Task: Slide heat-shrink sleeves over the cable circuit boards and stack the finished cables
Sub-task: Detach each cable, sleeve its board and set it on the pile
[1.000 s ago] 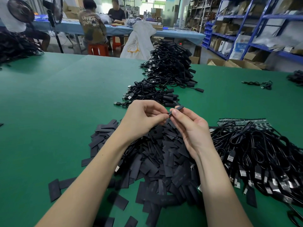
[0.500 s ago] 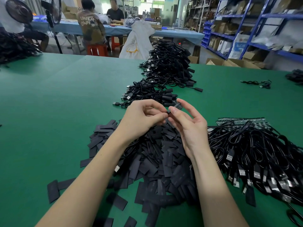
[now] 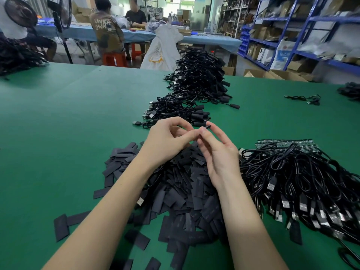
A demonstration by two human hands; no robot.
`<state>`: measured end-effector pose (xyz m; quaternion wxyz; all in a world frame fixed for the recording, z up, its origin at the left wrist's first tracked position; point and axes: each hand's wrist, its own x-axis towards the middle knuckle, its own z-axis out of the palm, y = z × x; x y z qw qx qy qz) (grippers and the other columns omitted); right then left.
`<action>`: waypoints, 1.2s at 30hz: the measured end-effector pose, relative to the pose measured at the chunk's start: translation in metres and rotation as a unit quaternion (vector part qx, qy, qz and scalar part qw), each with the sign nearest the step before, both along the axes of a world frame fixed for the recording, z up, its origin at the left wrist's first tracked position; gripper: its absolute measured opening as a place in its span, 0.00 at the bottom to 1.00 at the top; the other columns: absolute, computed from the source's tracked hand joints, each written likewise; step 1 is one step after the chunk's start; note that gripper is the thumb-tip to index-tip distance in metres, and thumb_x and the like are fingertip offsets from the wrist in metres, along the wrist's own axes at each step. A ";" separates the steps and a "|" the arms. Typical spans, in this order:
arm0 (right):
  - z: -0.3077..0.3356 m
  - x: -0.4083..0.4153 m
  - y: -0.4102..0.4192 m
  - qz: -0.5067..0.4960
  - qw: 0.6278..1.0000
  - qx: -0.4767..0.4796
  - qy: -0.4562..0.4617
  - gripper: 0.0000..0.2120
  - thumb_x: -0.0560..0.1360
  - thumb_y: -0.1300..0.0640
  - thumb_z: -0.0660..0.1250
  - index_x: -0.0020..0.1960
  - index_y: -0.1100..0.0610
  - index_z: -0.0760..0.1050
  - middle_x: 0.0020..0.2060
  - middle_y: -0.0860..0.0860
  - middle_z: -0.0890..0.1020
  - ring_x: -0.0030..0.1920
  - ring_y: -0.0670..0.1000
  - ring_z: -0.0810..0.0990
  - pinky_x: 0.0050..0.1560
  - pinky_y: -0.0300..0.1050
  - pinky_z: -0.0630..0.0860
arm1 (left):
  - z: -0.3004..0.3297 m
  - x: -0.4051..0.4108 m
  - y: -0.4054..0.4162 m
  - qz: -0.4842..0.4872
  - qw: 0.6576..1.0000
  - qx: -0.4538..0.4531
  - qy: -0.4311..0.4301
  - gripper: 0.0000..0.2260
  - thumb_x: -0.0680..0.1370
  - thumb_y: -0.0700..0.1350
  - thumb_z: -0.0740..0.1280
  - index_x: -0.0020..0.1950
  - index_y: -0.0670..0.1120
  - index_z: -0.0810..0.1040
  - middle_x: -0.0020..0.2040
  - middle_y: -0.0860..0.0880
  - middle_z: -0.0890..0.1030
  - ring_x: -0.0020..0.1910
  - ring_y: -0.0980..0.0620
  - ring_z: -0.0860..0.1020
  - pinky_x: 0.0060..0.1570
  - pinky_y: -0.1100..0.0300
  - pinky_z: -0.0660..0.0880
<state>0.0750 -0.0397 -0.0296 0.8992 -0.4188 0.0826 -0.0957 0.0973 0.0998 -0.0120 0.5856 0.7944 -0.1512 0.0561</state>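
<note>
Both my hands meet above a heap of flat black heat-shrink sleeves (image 3: 187, 184). My left hand (image 3: 167, 139) pinches one end of a small black sleeve (image 3: 206, 127) with thumb and forefinger. My right hand (image 3: 218, 152) pinches the same piece from the other side, its other fingers spread. The circuit board inside is hidden by my fingertips. Unsleeved black USB cables (image 3: 303, 184) lie piled at the right. Finished sleeved cables (image 3: 175, 112) are stacked just beyond my hands, with a bigger heap of finished cables (image 3: 200, 78) farther back.
The green table (image 3: 68, 117) spreads out to the left. A loose cable (image 3: 303, 98) lies at the far right, another black cable pile (image 3: 17, 55) at the far left. People sit at a blue table behind; blue shelves (image 3: 303, 32) stand at the right.
My hands stayed together over the sleeve heap, shifting slightly. My right fingers have spread a little while the sleeve stays pinched between both hands.
</note>
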 end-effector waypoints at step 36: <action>0.002 0.000 -0.035 0.006 0.998 0.039 0.056 0.08 0.81 0.63 0.65 0.60 0.60 0.77 0.40 0.54 0.87 0.41 0.51 0.87 0.42 0.41 0.83 | 0.037 0.154 -0.030 0.099 0.831 0.532 -0.127 0.15 0.80 0.52 0.67 0.65 0.50 0.76 0.66 0.41 0.72 0.69 0.39 0.68 0.68 0.39 0.66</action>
